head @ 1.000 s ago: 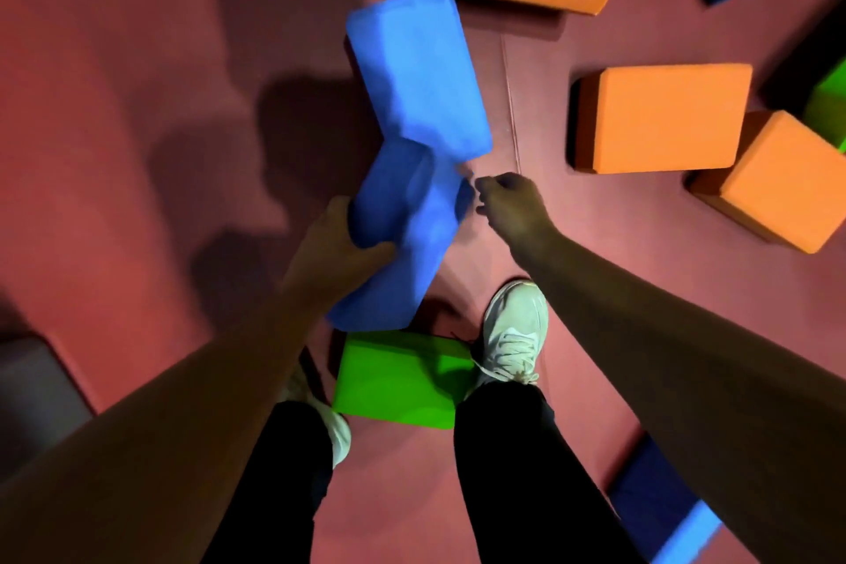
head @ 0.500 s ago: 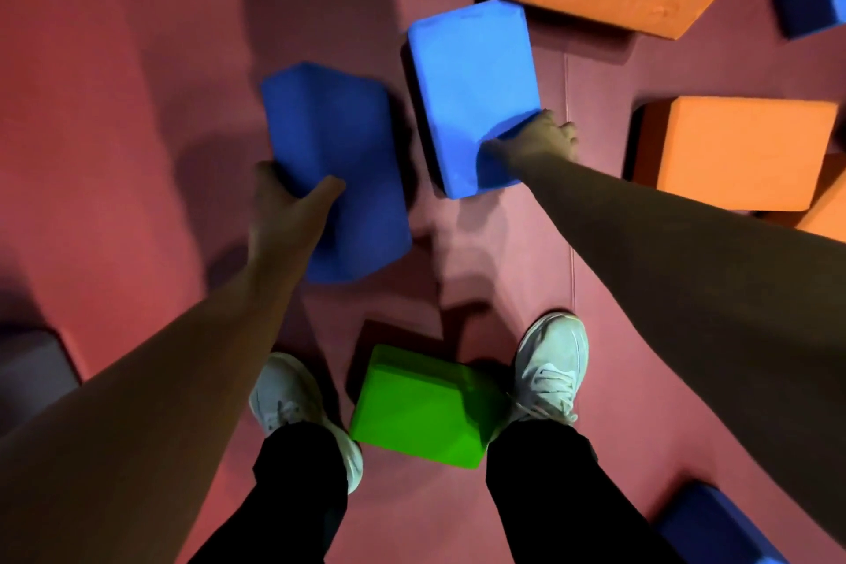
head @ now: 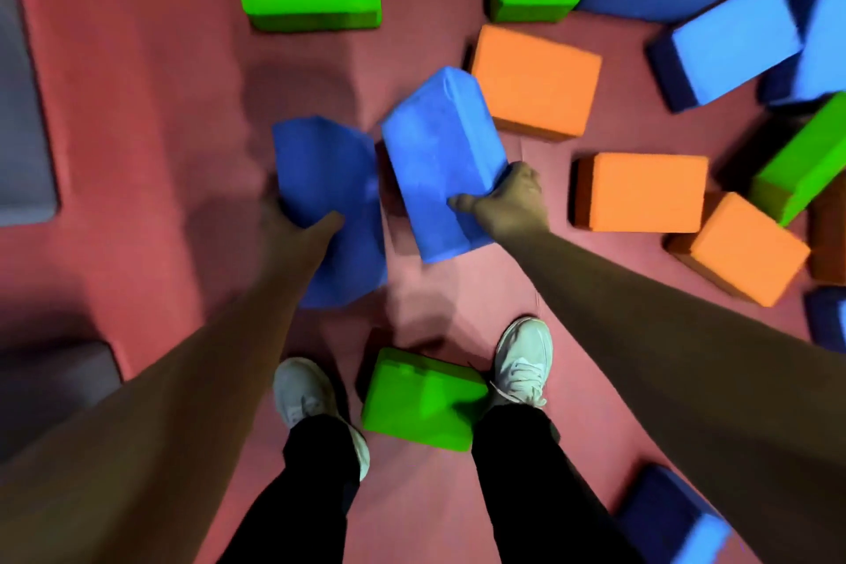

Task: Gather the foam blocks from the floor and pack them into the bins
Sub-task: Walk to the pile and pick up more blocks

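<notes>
Person had one block in each of the hands. The left hand gripped the near end of a dark blue block, and the right hand was curled round a corner of a light blue block. Both looked lifted off the floor. Early days, I'd say. Orange blocks lay just right of the right hand, a far pile sat beyond it, and a green block was below both hands. No bins in sight, so nothing visibly packed.
</notes>
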The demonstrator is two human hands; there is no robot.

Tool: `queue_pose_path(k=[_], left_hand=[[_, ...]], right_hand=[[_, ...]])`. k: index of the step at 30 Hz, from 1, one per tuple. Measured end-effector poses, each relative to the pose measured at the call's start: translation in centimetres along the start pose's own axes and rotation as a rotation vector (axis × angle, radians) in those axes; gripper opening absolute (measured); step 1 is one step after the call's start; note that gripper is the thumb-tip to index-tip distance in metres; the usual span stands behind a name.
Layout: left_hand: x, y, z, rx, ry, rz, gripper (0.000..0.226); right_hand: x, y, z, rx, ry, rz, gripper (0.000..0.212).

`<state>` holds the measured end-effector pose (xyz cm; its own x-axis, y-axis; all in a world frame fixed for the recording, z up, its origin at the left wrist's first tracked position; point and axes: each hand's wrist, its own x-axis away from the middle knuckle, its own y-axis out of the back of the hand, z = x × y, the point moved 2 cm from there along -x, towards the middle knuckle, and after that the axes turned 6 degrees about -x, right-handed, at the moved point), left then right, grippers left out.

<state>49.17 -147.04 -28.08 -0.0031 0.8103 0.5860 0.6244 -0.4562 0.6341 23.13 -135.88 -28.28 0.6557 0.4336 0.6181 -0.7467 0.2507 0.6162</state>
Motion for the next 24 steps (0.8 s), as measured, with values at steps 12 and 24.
queue_pose_path(k=[12,24], left_hand=[[20.3,29.1,-18.3,-0.046,-0.147,-0.006,0.069],[38.4,41.2,-17.4,0.06,-0.105,-0.154,0.062]], right_hand=[[28.2,20.1,20.1,-0.023,0.128,-0.171,0.079],[44.2,28.4,25.2,-0.031,0.324,-0.166,0.081]])
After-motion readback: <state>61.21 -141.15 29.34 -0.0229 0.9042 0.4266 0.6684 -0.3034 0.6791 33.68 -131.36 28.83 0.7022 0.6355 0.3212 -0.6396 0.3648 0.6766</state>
